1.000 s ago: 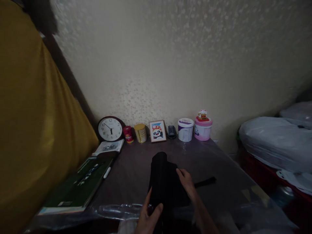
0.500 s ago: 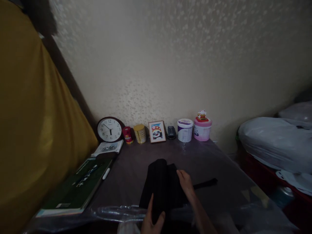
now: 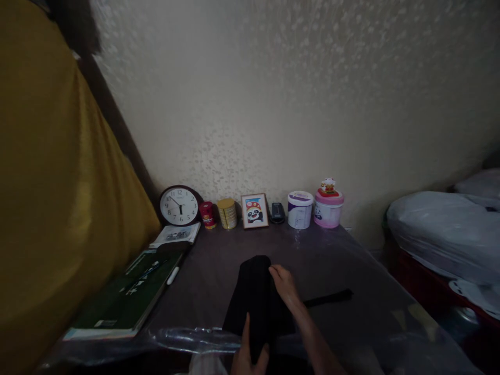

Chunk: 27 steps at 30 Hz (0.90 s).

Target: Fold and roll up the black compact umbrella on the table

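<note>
A black folded cloth (image 3: 252, 299) lies on the dark table (image 3: 332, 260) near its front edge. My left hand (image 3: 248, 354) grips the near end of the cloth, thumb and fingers pinched round it. My right hand (image 3: 284, 284) rests on the cloth's far right side, fingers curled at its upper edge. A thin black strap (image 3: 330, 298) lies on the table to the right of the cloth.
Along the wall stand a clock (image 3: 179, 206), a red tin (image 3: 207, 215), a gold can (image 3: 227, 213), a panda picture (image 3: 254, 210), a white tub (image 3: 300, 209) and a pink tub (image 3: 328, 207). Books (image 3: 128, 294) lie at left beside a yellow curtain (image 3: 50, 208). A covered bed (image 3: 445, 229) is at right.
My right hand has slid up and left along the cloth to its far edge. My left hand has dropped lower at the near end. The cloth has flattened and shifted slightly.
</note>
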Tool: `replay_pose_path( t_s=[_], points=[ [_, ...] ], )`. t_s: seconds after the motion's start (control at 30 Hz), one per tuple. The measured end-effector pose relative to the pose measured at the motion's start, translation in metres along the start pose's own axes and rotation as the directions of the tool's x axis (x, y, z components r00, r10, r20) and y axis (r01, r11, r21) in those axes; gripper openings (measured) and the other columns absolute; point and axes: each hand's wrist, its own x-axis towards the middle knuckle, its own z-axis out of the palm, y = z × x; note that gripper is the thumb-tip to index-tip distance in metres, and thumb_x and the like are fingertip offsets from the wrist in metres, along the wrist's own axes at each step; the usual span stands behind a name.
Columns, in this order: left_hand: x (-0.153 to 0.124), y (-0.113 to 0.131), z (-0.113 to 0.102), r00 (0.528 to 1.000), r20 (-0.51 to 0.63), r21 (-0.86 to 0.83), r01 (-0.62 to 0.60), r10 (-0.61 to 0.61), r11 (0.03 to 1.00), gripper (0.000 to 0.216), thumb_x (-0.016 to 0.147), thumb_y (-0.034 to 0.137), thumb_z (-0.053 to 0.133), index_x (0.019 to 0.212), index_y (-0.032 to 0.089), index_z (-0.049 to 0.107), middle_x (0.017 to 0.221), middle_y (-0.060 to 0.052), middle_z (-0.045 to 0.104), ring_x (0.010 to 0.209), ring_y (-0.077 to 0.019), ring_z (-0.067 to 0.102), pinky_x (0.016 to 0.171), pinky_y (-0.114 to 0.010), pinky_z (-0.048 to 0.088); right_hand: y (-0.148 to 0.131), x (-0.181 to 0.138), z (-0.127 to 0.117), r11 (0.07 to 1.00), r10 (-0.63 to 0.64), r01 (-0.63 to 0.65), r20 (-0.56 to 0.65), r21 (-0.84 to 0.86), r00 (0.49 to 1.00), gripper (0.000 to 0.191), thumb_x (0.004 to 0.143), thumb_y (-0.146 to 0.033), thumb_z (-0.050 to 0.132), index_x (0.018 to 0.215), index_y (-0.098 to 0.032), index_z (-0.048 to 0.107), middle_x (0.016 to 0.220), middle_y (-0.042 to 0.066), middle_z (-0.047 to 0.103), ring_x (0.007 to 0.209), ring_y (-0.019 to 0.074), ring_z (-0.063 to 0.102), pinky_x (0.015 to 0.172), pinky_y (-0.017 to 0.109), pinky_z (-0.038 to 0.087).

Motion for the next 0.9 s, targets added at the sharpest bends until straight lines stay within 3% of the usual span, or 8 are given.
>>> replay_pose_path(
  t_s=[0.2, 0.37, 0.43, 0.5, 0.63, 0.73, 0.8, 0.9],
  points=[
    [-0.005, 0.012, -0.004, 1.000, 0.022, -0.035, 0.010, -0.009, 0.999, 0.077, 0.074, 0.031, 0.052, 0.137, 0.008, 0.015, 0.129, -0.011, 0.048, 0.119, -0.0176, 0.045, 0.099, -0.026, 0.033, -0.009, 0.001, 0.013, 0.999, -0.003, 0.006, 0.075, -0.046, 0.997, 0.029, 0.080, -0.031, 0.041, 0.093, -0.014, 0.061, 0.090, 0.011, 0.067, 0.087, 0.0205, 0.062, 0.075, 0.028, 0.043],
    [-0.004, 0.010, -0.005, 0.999, 0.043, -0.031, -0.004, 0.006, 1.000, 0.075, 0.074, 0.028, 0.051, 0.137, 0.010, 0.016, 0.134, -0.008, 0.041, 0.123, -0.0156, 0.040, 0.101, -0.025, 0.030, -0.011, 0.003, 0.020, 0.999, -0.002, 0.009, 0.210, -0.035, 0.978, 0.036, 0.086, -0.033, 0.027, 0.090, -0.014, 0.058, 0.049, -0.001, 0.060, 0.045, 0.0130, 0.058, 0.049, 0.022, 0.042],
    [-0.002, 0.005, -0.004, 0.999, 0.045, -0.017, -0.017, 0.017, 1.000, 0.075, 0.075, 0.028, 0.049, 0.137, 0.006, 0.014, 0.134, -0.010, 0.041, 0.122, -0.0159, 0.040, 0.100, -0.025, 0.031, -0.013, 0.002, 0.020, 0.999, -0.005, 0.015, 0.218, -0.044, 0.976, 0.038, 0.087, -0.030, 0.024, 0.087, -0.015, 0.058, 0.046, -0.003, 0.058, 0.041, 0.0122, 0.055, 0.045, 0.021, 0.041],
    [0.000, -0.001, -0.002, 0.999, 0.036, -0.012, -0.025, 0.025, 1.000, 0.074, 0.075, 0.028, 0.047, 0.137, 0.003, 0.014, 0.134, -0.012, 0.040, 0.122, -0.0160, 0.041, 0.100, -0.025, 0.031, -0.015, 0.000, 0.019, 0.997, -0.022, 0.035, 0.182, -0.069, 0.983, 0.032, 0.085, -0.029, 0.029, 0.088, -0.016, 0.059, 0.053, -0.001, 0.061, 0.050, 0.0130, 0.058, 0.053, 0.022, 0.043],
    [0.003, -0.007, 0.001, 0.999, 0.018, -0.038, -0.044, 0.045, 0.998, 0.074, 0.074, 0.028, 0.047, 0.136, 0.003, 0.015, 0.134, -0.011, 0.041, 0.122, -0.0148, 0.040, 0.101, -0.024, 0.030, -0.012, -0.006, 0.018, 0.985, -0.098, 0.105, 0.055, -0.137, 0.994, 0.025, 0.082, -0.027, 0.040, 0.091, -0.021, 0.062, 0.087, 0.005, 0.065, 0.083, 0.0175, 0.059, 0.077, 0.028, 0.042],
    [0.003, -0.008, 0.001, 0.997, 0.047, -0.039, -0.058, 0.060, 0.998, 0.074, 0.075, 0.028, 0.045, 0.137, 0.003, 0.012, 0.131, -0.013, 0.044, 0.118, -0.0163, 0.045, 0.099, -0.027, 0.033, -0.001, -0.006, 0.021, 0.966, -0.220, 0.210, -0.057, -0.152, 0.974, 0.029, 0.084, -0.033, 0.039, 0.087, -0.021, 0.065, 0.091, 0.006, 0.061, 0.090, 0.0184, 0.056, 0.084, 0.031, 0.040],
    [0.004, -0.007, 0.000, 0.995, 0.068, -0.044, -0.067, 0.070, 0.997, 0.076, 0.075, 0.029, 0.044, 0.137, 0.002, 0.010, 0.128, -0.013, 0.048, 0.116, -0.0169, 0.048, 0.098, -0.028, 0.035, 0.009, -0.005, 0.025, 0.965, -0.254, 0.243, -0.112, -0.100, 0.961, 0.033, 0.085, -0.038, 0.038, 0.087, -0.021, 0.066, 0.098, 0.008, 0.059, 0.096, 0.0190, 0.053, 0.090, 0.032, 0.039],
    [0.004, -0.007, 0.000, 0.995, 0.071, -0.051, -0.063, 0.067, 0.997, 0.079, 0.073, 0.031, 0.045, 0.136, 0.000, 0.010, 0.128, -0.014, 0.048, 0.115, -0.0173, 0.049, 0.096, -0.027, 0.037, 0.020, -0.003, 0.034, 0.978, -0.202, 0.207, -0.128, 0.028, 0.971, 0.037, 0.085, -0.041, 0.035, 0.091, -0.020, 0.065, 0.117, 0.009, 0.052, 0.111, 0.0196, 0.047, 0.098, 0.033, 0.034]
  ],
)
